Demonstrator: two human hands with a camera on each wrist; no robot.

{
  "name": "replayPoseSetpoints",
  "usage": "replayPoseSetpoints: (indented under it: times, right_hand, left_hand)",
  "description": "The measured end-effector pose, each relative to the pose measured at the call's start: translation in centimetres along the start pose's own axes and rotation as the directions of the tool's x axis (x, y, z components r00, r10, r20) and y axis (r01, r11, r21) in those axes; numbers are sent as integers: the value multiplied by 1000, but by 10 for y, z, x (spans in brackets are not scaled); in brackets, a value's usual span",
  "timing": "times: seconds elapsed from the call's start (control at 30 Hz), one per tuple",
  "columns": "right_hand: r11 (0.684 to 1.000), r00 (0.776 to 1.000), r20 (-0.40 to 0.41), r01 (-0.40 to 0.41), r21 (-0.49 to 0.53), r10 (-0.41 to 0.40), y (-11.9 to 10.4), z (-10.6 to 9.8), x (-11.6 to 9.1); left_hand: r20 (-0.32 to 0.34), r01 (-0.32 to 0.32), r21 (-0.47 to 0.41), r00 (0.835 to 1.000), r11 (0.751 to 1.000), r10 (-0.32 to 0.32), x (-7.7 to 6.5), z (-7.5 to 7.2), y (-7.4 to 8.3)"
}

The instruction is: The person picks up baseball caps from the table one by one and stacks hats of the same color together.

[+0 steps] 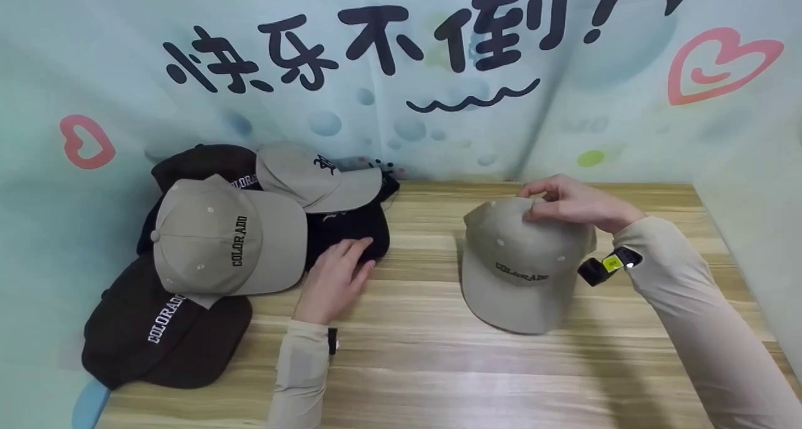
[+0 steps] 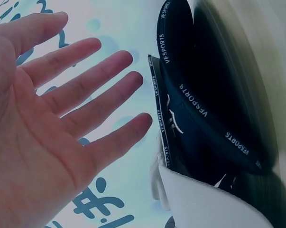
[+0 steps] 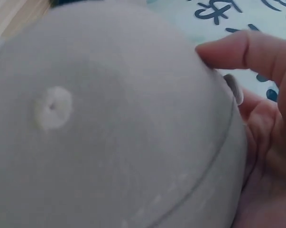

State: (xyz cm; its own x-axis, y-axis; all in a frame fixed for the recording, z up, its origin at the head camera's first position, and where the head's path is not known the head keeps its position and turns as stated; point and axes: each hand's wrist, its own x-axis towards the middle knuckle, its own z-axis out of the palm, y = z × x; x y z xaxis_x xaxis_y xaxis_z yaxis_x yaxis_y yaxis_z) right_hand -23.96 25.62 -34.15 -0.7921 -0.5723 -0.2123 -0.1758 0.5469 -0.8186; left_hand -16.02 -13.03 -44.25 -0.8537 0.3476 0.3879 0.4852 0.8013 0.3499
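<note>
My right hand [image 1: 579,202] grips a beige baseball cap [image 1: 510,297] by the top of its crown, with the COLORADO lettering and the brim toward me. In the right wrist view the thumb [image 3: 228,52] presses on the crown while the other fingers curl behind it, partly hidden. My left hand [image 1: 332,282] is beside the brim of a black cap [image 1: 376,228] in the pile. Seen in the left wrist view, the left fingers [image 2: 86,90] are spread and straight, apart from a dark cap [image 2: 195,123] with VESPORTS tape inside.
At the left lie more caps: a beige COLORADO cap [image 1: 279,241] on top, a dark brown one [image 1: 219,347] in front, another dark one [image 1: 200,163] behind and a light grey one [image 1: 294,175] at the back. A printed cloth [image 1: 438,147] hangs behind the wooden table [image 1: 426,366].
</note>
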Motion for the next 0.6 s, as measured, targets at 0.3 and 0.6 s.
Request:
replayPoseSetpoints:
  times: [0.3,0.6]
  right_hand:
    - [969,1000,-8,8,-248,-11,20,-4,-5]
    - [850,998,-60,-14,-527,-21,39,-13,-6]
  left_hand:
    - [51,-5,-8,999,1000,5,1,3,1]
    - [77,-4,-13,997,1000,5,3,8,2]
